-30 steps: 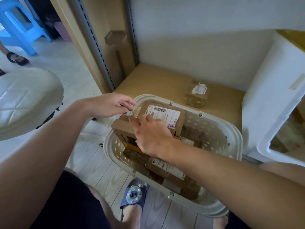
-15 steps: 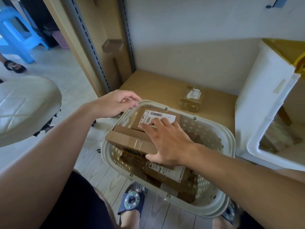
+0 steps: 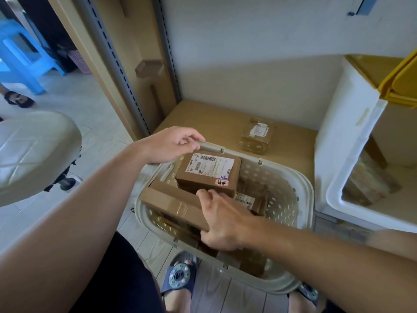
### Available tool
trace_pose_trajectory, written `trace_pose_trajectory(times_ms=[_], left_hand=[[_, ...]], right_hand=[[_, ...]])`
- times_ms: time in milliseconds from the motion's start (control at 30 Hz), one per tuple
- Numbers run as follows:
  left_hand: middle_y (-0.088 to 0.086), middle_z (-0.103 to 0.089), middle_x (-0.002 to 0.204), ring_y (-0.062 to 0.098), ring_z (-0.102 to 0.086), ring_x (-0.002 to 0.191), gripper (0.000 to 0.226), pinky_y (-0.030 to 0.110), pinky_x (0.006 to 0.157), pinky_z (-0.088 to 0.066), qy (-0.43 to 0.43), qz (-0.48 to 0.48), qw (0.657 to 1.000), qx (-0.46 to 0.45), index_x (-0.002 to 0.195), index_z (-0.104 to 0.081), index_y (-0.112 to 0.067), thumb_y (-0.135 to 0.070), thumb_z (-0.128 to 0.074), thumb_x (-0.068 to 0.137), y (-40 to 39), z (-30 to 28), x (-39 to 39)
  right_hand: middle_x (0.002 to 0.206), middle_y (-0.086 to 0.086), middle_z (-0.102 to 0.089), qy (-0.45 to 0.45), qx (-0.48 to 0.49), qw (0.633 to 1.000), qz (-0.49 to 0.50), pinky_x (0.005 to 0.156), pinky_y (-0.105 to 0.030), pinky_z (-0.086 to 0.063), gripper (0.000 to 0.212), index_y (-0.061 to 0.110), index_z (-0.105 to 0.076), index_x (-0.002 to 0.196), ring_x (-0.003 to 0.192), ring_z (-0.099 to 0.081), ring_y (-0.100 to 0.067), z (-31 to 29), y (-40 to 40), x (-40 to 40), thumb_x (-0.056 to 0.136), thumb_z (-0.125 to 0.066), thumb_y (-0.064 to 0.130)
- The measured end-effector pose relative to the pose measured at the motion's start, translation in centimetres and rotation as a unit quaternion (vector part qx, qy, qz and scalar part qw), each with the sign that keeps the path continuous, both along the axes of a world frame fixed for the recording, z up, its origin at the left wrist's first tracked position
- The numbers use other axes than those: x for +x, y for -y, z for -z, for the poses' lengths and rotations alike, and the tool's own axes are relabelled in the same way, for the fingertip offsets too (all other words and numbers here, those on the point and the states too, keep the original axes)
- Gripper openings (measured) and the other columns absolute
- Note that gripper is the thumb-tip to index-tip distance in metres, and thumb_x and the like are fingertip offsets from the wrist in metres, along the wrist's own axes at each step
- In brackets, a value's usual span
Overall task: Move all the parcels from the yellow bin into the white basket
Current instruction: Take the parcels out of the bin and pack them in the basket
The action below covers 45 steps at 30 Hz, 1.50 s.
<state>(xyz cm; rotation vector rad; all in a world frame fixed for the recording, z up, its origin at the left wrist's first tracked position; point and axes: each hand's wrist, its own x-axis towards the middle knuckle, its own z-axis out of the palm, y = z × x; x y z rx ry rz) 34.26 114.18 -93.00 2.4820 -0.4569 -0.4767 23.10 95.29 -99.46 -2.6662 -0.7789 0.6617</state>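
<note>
**Parcels piled in the basket**

The left hand (image 3: 168,144) curls over the basket (image 3: 300,199) rim at centre frame. The right hand (image 3: 222,219) grips a taped box (image 3: 173,205) lying across the rim. A labelled parcel (image 3: 208,172) sits beside it inside. The yellow bin (image 3: 400,86) shows at upper right.

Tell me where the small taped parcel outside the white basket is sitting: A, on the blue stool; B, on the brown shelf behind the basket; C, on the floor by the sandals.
B: the small taped parcel lies on the brown shelf just beyond the white basket rim.
</note>
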Motion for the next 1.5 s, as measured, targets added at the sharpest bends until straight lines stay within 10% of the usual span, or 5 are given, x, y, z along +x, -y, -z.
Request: trace_pose_trajectory(times_ms=[433, 800, 967, 1300, 1500], left_hand=[[-0.012, -0.067, 0.125, 0.003, -0.064, 0.115, 0.024, 0.044, 0.105, -0.051, 0.007, 0.012, 1.000, -0.015, 0.128, -0.060, -0.036, -0.033, -0.047, 0.108, 2.4, 0.3, 0.8], [-0.005, -0.074, 0.110, 0.009, -0.070, 0.104, 0.029, 0.031, 0.086, -0.053, 0.054, 0.005, 0.961, -0.270, 0.115, -0.068, -0.027, -0.030, -0.040, 0.111, 12.2, -2.2, 1.0], [-0.004, -0.076, 0.108, 0.007, -0.071, 0.103, 0.034, 0.025, 0.092, -0.053, 0.012, 0.049, 0.957, -0.285, 0.116, -0.070, -0.020, -0.039, -0.044, 0.103, 17.8, -3.4, -1.0], [-0.015, -0.062, 0.138, 0.011, -0.057, 0.132, 0.063, 0.050, 0.112, -0.044, 0.009, 0.112, 0.961, -0.252, 0.144, -0.044, -0.041, -0.068, -0.057, 0.089, 25.9, -2.6, -2.4], [-0.005, -0.066, 0.119, 0.015, -0.067, 0.107, 0.056, 0.052, 0.099, -0.053, 0.065, 0.119, 0.969, -0.209, 0.146, -0.043, -0.031, -0.054, -0.048, 0.095, 27.5, -1.8, -1.8]], right_hand=[[0.162, -0.009, -0.027, -0.014, -0.006, 0.999, -0.037, 0.114, -0.048, -0.037, 0.110, 0.026, -0.002, 0.161, 0.146, -0.035, -0.031, -1.4, 2.0, 0.0, 0.082, -0.060, 0.078], [0.119, 0.010, -0.063, 0.164, 0.263, 0.935, 0.172, 0.085, -0.011, -0.045, 0.045, 0.023, -0.061, 0.126, 0.106, -0.058, -0.004, -7.5, 13.4, 1.4, 0.086, -0.078, 0.034], [0.098, 0.011, -0.068, 0.207, 0.354, 0.882, 0.233, 0.062, -0.027, -0.056, 0.023, 0.023, -0.066, 0.106, 0.086, -0.068, -0.014, -8.9, 18.7, -1.2, 0.086, -0.078, 0.021], [0.095, 0.018, -0.059, 0.186, 0.174, 0.872, 0.419, 0.071, -0.024, -0.045, 0.025, 0.028, -0.062, 0.108, 0.084, -0.057, 0.000, -4.9, 31.2, 2.3, 0.088, -0.075, 0.033], [0.134, -0.008, -0.055, 0.128, 0.061, 0.884, 0.445, 0.099, -0.038, -0.046, 0.065, 0.019, -0.046, 0.144, 0.123, -0.055, -0.032, -2.1, 32.1, 7.1, 0.094, -0.061, 0.058]])
